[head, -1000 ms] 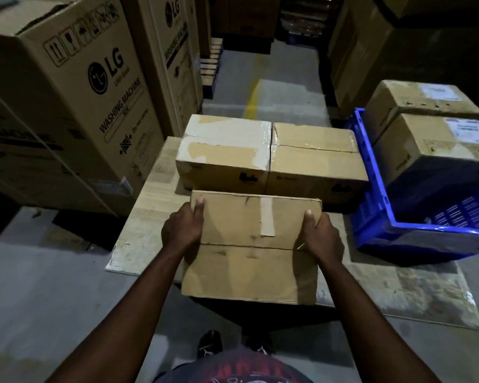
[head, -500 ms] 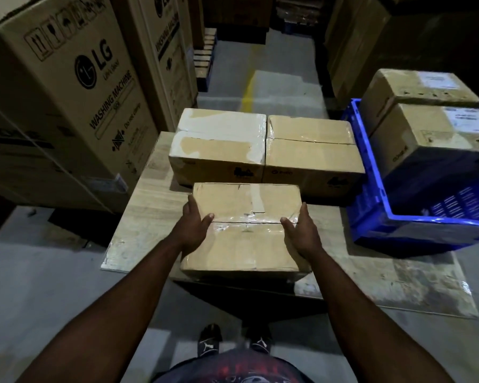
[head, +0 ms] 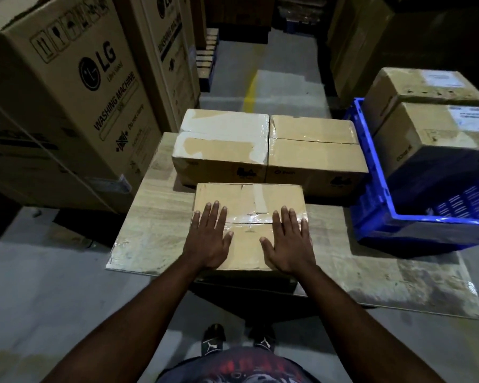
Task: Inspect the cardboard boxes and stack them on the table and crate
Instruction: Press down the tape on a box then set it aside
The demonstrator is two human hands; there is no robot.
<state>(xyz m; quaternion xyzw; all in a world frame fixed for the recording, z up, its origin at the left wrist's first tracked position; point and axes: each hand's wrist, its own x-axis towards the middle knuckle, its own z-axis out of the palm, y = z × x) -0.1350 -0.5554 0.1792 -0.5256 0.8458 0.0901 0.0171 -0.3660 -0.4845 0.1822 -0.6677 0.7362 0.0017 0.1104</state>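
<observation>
- Left hand (head: 209,239) – palm down on the top of the near box (head: 248,244), fingers straight and spread, gripping nothing; it covers the lid's 8 o'clock part.
- Right hand (head: 288,241) – likewise flat, fingers straight and fanned apart, resting on the same lid at its 4 o'clock part; the two hands lie well apart, with bare cardboard between them.
- Near box: closed, taped along its centre seam, sitting on the front edge of the counter (head: 161,217), its near face slightly over that edge.
- At 11 o'clock from the near box, the back left box (head: 221,142), with pale torn patches on its top; at 1 o'clock, the back right box (head: 313,150). The pair touch side by side on the counter, just behind the near box.
- At 2 o'clock, a blue crate (head: 376,194) tilted at the counter's right end, holding two labelled boxes: the nearer (head: 437,134) and the farther (head: 423,87).
- At 10 o'clock, a tall washing-machine carton (head: 75,92) standing on the floor (head: 39,286) beside the counter.
- At 6 o'clock, the person's shoes (head: 213,338) on the floor.
</observation>
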